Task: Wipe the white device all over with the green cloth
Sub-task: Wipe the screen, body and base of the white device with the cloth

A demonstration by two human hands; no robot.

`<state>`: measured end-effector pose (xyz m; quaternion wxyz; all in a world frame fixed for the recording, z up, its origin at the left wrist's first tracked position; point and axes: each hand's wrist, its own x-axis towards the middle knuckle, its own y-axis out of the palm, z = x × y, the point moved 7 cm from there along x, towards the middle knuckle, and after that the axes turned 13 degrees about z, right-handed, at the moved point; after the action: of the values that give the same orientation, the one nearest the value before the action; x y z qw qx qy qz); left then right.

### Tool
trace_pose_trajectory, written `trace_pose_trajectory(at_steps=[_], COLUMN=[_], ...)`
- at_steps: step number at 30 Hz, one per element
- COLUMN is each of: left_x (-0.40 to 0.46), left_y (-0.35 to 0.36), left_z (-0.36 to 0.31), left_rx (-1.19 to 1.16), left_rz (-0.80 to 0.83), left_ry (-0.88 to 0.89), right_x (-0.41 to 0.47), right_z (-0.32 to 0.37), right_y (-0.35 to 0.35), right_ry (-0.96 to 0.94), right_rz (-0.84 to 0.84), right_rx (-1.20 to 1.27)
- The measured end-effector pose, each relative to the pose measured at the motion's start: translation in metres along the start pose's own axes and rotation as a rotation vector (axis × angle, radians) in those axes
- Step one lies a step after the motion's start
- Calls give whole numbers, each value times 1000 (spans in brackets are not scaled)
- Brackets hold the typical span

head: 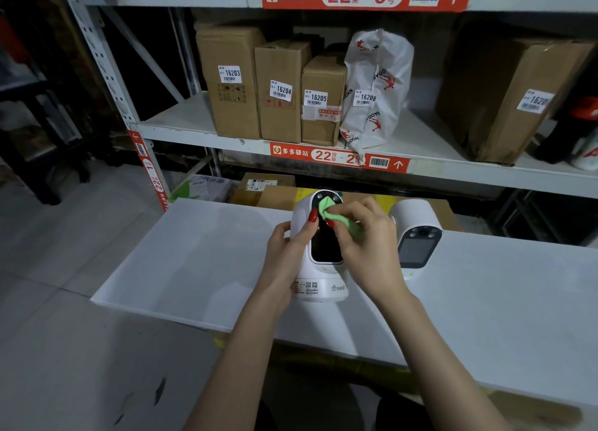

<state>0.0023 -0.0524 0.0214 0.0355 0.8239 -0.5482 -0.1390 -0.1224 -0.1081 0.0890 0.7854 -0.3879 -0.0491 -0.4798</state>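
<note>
My right hand (362, 236) pinched the bunched green cloth (336, 215) between thumb and fingertips and pressed it against the top of the dark front panel of the white device (318, 270), just below the ring of small lenses. My left hand (286, 252) was curled round the device's left flank, its thumb lying up along the edge of the screen, steadying the thing where it stood on the white table (194, 262). I judged myself partway into the wiping, with only the face under the cloth; the rounded back, the sides beneath my left palm and the labelled base looked yet to be done. The next move, as I saw it, called for drawing the cloth down the glass, then turning the body or shifting my left grip so that the covered flank came free. A second white camera unit (417, 233) stood just beside on the right, near my wrist, and a wide sweep could knock it. Behind the table a metal shelf (181, 129) carried labelled cardboard boxes (233, 84) and a white plastic bag (377, 87), well apart from the work.
</note>
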Motion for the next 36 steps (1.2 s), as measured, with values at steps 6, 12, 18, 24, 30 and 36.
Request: trace_pose_trajectory(at_steps=[6,12,18,24,30,36], left_x=[2,3,3,6,11,13], left_y=[-3,2,0,-5,-5,-9], left_z=[-1,0,1,5,10,12], left_rx=[13,78,41,45,59,60], left_rz=[7,73,39,6,15,42], left_ry=[16,7,10,-20,-56,-68], right_x=[3,3,4,5,5,5], right_z=[-7,-3,-7,-18,-19,-18], right_y=[6,0,5,-2,-8,-9], right_ry=[62,22,56,84,63,53], right_rz=[135,26,149,73,17,-3], right_rx=[179,174,195,47,0,11])
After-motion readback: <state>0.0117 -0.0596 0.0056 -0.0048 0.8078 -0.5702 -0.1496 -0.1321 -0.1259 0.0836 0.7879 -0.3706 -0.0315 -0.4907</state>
